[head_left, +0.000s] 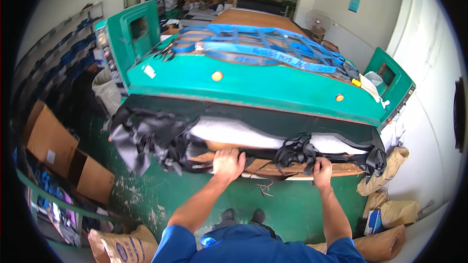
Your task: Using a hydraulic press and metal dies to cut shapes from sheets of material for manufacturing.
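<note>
From above, looking down, the person stands at a big green machine (253,85) that fills the middle of the frame. Both arms come up from the bottom edge.

The left hand (228,162) lies flat on the wooden board (273,168) at the machine's front, fingers curled over the board's far edge, not gripping anything loose that I can see. The right hand (322,169) is pinched shut on a strip of black cut material (300,153).

That black bunch sits just left of and above the right hand, so the right hand is nearer. The board's long side runs left to right across the frame.

More black scraps (146,141) hang in a heap at centre left. White sheet (234,132) lies behind the hands. Blue cutting frames (263,48) rest on top. Cardboard boxes (53,141) sit lower left; paper sacks (385,175) lower right.
</note>
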Tool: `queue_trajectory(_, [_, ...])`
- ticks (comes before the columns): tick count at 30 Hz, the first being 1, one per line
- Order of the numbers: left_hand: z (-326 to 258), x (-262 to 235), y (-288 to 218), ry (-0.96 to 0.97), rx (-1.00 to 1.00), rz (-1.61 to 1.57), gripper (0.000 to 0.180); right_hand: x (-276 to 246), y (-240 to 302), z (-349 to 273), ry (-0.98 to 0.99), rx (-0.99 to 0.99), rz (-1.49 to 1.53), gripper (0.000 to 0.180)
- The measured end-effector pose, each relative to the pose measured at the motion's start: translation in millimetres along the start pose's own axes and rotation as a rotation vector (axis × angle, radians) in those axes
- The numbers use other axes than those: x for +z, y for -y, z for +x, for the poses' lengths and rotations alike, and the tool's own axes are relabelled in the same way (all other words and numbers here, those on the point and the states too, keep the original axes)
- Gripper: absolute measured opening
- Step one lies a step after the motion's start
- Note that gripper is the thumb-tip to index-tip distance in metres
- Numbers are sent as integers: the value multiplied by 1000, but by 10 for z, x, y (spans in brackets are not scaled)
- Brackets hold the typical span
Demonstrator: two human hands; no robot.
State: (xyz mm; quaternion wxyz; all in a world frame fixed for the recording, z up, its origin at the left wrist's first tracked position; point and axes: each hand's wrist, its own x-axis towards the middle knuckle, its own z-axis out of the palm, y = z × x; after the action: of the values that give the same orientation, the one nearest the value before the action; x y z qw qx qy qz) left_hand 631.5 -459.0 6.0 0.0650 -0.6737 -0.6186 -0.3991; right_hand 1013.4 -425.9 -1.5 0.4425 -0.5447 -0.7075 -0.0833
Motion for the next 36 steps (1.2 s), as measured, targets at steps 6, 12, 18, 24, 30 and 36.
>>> queue_trajectory(6, [-32,83,108,130,-13,9,37,103,-174,19,219,308,219,14])
queue_trajectory(12, [-107,188,39,153,-12,-8,38,165,-704,-147,190,279,230,13])
queue_trajectory(18, [-266,82,96,124,0,41,35,215,-524,-241,168,148,181,13])
queue_trajectory(24, [-213,12,-92,131,7,33,32,-131,-140,-116,187,210,215,13])
queue_trajectory(30, [-160,-357,-61,445,-25,-85,36,-226,-42,-117,332,389,356,15])
queue_trajectory(36, [467,-796,462,747,74,-329,57,-263,-615,158,385,518,422,13])
